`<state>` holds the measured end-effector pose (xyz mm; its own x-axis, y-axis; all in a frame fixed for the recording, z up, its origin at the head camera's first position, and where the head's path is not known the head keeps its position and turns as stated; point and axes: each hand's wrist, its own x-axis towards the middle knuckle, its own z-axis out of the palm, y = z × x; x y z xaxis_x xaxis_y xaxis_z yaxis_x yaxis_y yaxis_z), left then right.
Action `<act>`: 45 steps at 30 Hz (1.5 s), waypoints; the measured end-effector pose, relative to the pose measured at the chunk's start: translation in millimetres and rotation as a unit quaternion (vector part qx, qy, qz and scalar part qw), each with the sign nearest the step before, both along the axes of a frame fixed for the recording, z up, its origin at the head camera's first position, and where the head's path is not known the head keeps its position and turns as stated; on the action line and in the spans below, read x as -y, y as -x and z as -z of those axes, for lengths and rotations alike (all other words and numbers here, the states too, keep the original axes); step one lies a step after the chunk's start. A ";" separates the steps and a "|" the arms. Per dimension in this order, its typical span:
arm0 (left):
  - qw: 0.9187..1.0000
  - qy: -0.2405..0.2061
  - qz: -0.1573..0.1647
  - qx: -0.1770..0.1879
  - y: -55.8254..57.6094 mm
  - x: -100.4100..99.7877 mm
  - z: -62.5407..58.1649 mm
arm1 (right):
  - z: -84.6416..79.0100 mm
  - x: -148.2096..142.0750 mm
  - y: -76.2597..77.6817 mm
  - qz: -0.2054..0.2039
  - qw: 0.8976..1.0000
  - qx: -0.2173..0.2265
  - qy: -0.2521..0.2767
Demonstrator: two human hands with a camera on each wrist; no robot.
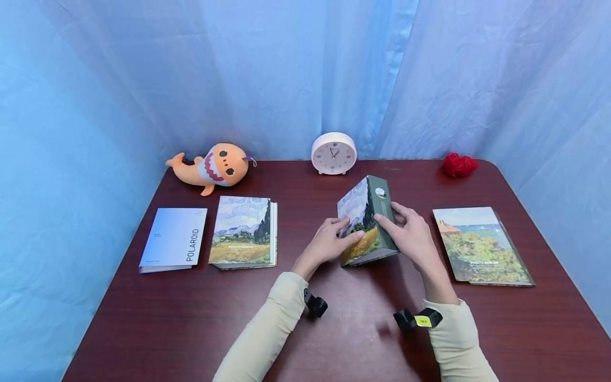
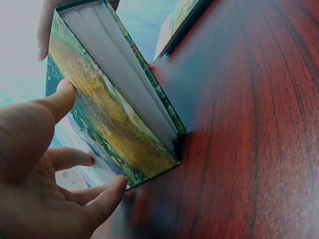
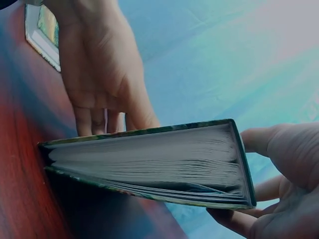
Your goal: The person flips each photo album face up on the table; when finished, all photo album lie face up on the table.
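A thick photo album (image 1: 365, 228) with a painted landscape cover and dark green spine is held tilted up over the table, its page edges (image 3: 149, 159) facing down toward the person. My right hand (image 1: 410, 233) grips it at the spine, thumb on the spine side and fingers behind the back cover. On the front cover rests my left hand (image 1: 329, 241), thumb and fingertips (image 2: 119, 183) spread against the painted surface. The album's lower fore-edge corner (image 2: 178, 162) comes down close to the tabletop.
A blue-white POLAROID album (image 1: 174, 239) and a similar landscape album (image 1: 241, 231) lie at left; another painted album (image 1: 482, 246) lies at right. Along the back stand an orange plush shark (image 1: 210, 167), a white clock (image 1: 334, 154) and a red yarn bundle (image 1: 460, 165).
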<state>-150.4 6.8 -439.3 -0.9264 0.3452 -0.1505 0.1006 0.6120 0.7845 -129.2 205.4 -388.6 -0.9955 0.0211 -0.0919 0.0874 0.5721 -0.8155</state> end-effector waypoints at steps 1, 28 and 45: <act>1.000 -0.005 0.002 0.001 0.5 1.6 0.7 | -0.4 0.2 0.4 -0.003 1.000 0.001 0.008; 0.980 -0.196 0.003 -0.017 8.6 38.7 -27.6 | 2.0 28.6 18.4 -0.089 0.971 -0.011 0.221; 0.978 -0.210 -0.011 -0.007 5.5 65.8 -36.2 | 8.9 58.7 18.8 -0.133 0.964 -0.013 0.232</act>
<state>-155.8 -59.1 -403.2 -0.9353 0.3536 0.0134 0.1036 0.2375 0.9659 -148.1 146.7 -397.5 -0.9622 -0.2723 -0.0044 -0.0367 0.1455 -0.9887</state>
